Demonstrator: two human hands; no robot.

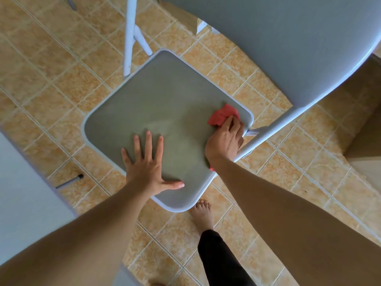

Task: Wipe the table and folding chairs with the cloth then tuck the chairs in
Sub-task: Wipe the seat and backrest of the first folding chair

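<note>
A grey folding chair stands below me, its seat filling the middle of the view and its backrest rising at the upper right. My left hand lies flat on the seat's near part with fingers spread. My right hand presses a crumpled red cloth onto the seat's right corner, next to the backrest frame. Most of the cloth is hidden under the hand. A white table edge shows at the left.
The floor is tan tile. White legs of another chair or table stand beyond the seat. A dark-tipped leg pokes out by the table at left. My bare foot stands just in front of the seat. A beige box or cabinet is at the right.
</note>
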